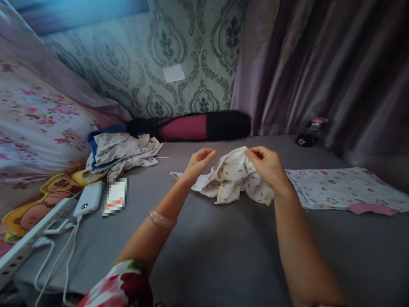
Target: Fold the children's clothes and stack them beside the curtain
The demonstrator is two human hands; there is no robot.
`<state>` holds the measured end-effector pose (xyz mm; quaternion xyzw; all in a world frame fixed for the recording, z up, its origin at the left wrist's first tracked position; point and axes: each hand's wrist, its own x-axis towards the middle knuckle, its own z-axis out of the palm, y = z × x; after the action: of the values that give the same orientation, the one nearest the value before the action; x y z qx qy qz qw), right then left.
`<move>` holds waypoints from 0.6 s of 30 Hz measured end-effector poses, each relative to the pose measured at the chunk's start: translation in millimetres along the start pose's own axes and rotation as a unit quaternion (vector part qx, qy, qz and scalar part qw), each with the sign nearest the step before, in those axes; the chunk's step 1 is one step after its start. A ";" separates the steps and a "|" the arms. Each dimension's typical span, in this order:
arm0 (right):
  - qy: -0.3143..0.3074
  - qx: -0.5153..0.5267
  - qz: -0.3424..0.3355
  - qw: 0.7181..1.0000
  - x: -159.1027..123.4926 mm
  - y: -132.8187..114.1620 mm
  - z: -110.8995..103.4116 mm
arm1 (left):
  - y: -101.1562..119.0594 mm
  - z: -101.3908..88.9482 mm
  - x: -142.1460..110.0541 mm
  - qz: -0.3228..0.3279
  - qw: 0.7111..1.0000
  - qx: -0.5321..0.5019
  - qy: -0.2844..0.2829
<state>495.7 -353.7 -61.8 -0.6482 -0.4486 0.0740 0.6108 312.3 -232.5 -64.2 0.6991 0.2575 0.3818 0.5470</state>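
A small white printed garment (230,178) lies bunched on the grey bed sheet (223,256) in the middle of the view. My right hand (266,165) pinches its top edge and lifts the cloth. At the garment's left side my left hand (200,163) has its fingers curled together and touches the cloth; a pale bangle sits on that wrist. Whether the left fingers grip the cloth is hard to make out.
A pile of crumpled clothes (123,154) lies at back left. A flat pink-patterned cloth (341,189) is spread at right. A dark rolled bag (194,126) rests against the wall. A power bank (88,198), cables and a power strip (35,232) lie at left.
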 end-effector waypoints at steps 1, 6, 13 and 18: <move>0.021 -0.005 0.009 1.000 2.1 4.3 0.1 | -4.4 -5.6 -3.5 0.004 1.000 0.025 0.015; 0.068 -0.024 0.039 0.997 7.0 16.2 -1.1 | -23.8 -24.2 -28.5 0.058 0.982 0.176 0.014; 0.073 -0.024 0.048 0.996 8.6 23.1 -2.2 | -46.7 -13.7 -46.6 0.131 0.950 0.284 -0.014; 0.002 0.003 0.060 0.998 8.0 23.4 -13.6 | -52.3 -12.8 -37.0 0.053 0.978 0.200 0.029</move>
<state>520.6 -354.6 -75.0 -0.6718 -0.4078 0.1106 0.6084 283.6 -239.9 -122.4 0.7957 0.3064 0.3713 0.3677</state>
